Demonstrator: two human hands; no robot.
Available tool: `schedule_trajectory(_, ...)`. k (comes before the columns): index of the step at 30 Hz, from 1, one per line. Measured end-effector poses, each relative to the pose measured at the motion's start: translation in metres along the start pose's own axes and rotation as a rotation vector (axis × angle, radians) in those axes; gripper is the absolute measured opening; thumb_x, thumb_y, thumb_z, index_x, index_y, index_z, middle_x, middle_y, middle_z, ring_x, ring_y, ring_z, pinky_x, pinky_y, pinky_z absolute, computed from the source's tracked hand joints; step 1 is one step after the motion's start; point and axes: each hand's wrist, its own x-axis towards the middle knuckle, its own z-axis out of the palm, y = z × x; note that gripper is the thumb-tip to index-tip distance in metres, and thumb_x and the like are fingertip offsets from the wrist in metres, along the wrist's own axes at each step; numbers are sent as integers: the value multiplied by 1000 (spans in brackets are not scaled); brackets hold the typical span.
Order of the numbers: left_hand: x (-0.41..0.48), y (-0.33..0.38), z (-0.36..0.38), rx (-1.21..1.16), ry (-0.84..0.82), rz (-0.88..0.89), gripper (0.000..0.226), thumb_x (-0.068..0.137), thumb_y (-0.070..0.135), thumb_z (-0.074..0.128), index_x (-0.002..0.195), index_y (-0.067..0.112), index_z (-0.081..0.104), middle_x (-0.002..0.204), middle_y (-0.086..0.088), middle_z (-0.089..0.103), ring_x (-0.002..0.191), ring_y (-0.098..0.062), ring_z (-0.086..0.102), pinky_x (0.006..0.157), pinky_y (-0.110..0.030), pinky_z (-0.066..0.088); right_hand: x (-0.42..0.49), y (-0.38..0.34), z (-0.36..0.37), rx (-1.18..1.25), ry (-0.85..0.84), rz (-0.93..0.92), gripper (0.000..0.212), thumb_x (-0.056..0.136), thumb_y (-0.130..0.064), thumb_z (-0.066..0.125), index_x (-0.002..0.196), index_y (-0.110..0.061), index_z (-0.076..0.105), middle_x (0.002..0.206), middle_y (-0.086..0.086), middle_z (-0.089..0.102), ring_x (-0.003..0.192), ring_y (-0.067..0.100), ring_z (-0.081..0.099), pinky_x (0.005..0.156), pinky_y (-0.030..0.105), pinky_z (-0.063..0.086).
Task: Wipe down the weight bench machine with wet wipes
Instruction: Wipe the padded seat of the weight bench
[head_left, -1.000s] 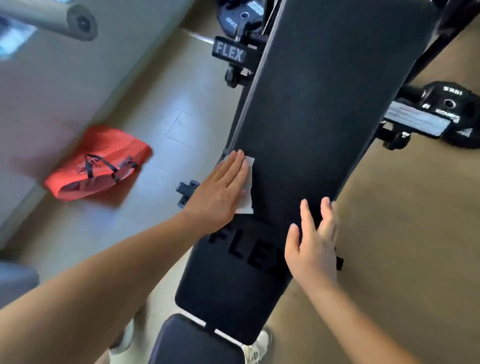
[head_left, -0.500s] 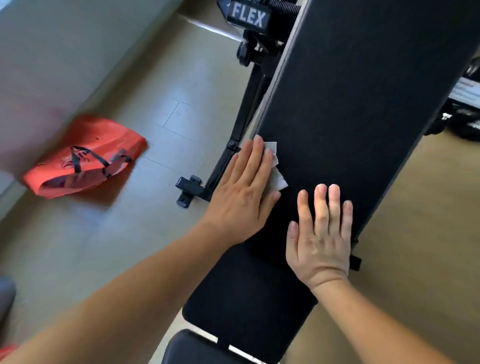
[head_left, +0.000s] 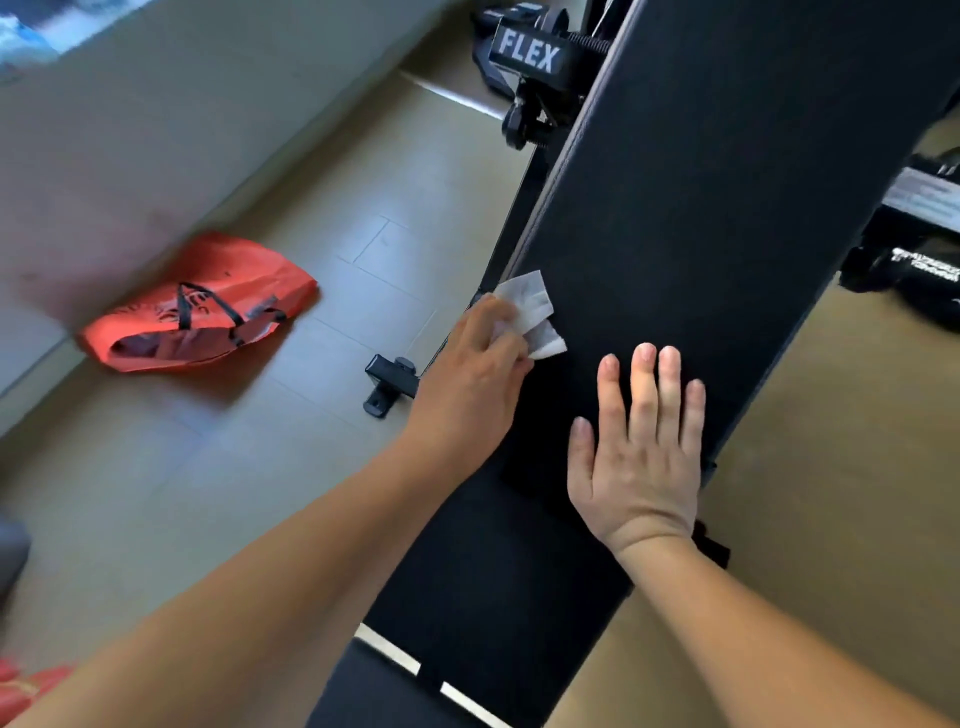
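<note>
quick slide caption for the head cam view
Left hand grips a wet wipe at the edge of the bench pad; right hand rests flat on it.

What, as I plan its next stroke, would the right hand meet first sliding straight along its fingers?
Only bare bench pad; the right hand seems unobstructed up to the frame's top.

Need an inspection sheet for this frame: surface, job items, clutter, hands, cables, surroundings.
Surface: black bench pad; FLEX label on the frame at its far end.
Job's things: wet wipe, crumpled, at the pad's left edge.
Clutter: red bag lying on the floor, left of the bench.
Hands: left hand grips the wipe; right hand flat on the pad, fingers straight.
Cables: nothing seen.
Surroundings: wall at left; weight plate right of the bench.
</note>
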Motion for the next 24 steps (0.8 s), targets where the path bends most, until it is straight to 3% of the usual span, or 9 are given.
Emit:
schedule_trajectory(5, -48, 30, -12, 146, 192, -34, 12, 96, 18, 67, 87, 11, 72, 129, -14, 61, 127, -41, 53, 108, -50, 44, -1, 2, 0, 21, 6, -7, 65, 106, -37, 36, 163, -8, 24, 170, 21, 13, 159, 37, 4, 127, 59, 10)
schedule_trajectory(8, -84, 30, 5, 158, 49, 86, 8, 93, 13, 68, 86, 11, 72, 121, -7, 69, 115, -36, 61, 91, -51, 53, -1, 2, 2, 16, 42, -15, 65, 105, -38, 36, 163, -9, 26, 170, 21, 15, 159, 37, 6, 127, 59, 8)
schedule_trajectory(10, -99, 28, 21, 134, -5, 115, 8, 97, 14, 67, 93, 8, 71, 128, -9, 70, 121, -32, 63, 91, -48, 58, -2, 2, 3, -5, 70, -29, 65, 105, -38, 35, 162, -9, 27, 169, 21, 17, 159, 37, 8, 127, 58, 9)
schedule_trajectory(12, -108, 28, 35, 111, -21, 122, 15, 102, 22, 59, 100, 9, 67, 147, -13, 58, 140, -33, 51, 105, -50, 52, -1, 1, 4, -5, 111, -39, 64, 105, -39, 34, 161, -9, 30, 168, 22, 21, 158, 38, 11, 127, 58, 10)
schedule_trajectory(14, -115, 25, 45, 28, -51, 165, 16, 106, 27, 49, 101, 15, 58, 165, -13, 33, 157, -34, 20, 121, -54, 32, -1, 2, 6, -16, 153, -42, 64, 105, -41, 31, 160, -10, 32, 167, 22, 24, 158, 37, 13, 127, 57, 11)
schedule_trajectory(17, -126, 9, 52, 9, -151, 249, 16, 107, 31, 44, 97, 23, 53, 173, -1, 11, 159, -28, -9, 128, -56, 5, -4, 3, 12, 59, 235, -38, 59, 105, -40, 34, 155, -11, 43, 164, 20, 32, 157, 34, 20, 128, 53, 12)
schedule_trajectory(19, -127, 3, 51, 37, -163, 290, 26, 107, 38, 39, 95, 24, 57, 172, 3, 15, 160, -27, -4, 128, -53, 4, -7, 4, 15, 172, 333, -40, 52, 102, -35, 43, 145, -9, 54, 158, 19, 41, 153, 34, 30, 128, 51, 16)
schedule_trajectory(21, -128, 7, 45, -12, -86, 308, 32, 107, 36, 37, 97, 17, 61, 166, -3, 33, 158, -26, 18, 126, -45, 21, -19, 7, 20, 258, 416, -59, 43, 99, -29, 49, 136, -9, 61, 152, 17, 49, 148, 33, 39, 126, 50, 21)
schedule_trajectory(24, -125, 11, 41, 197, 224, 392, 14, 96, 10, 58, 97, 5, 70, 129, -16, 67, 128, -28, 51, 101, -32, 39, -41, 6, 23, 332, 378, -55, 43, 100, -26, 44, 133, -10, 65, 151, 11, 54, 150, 28, 37, 128, 48, 17)
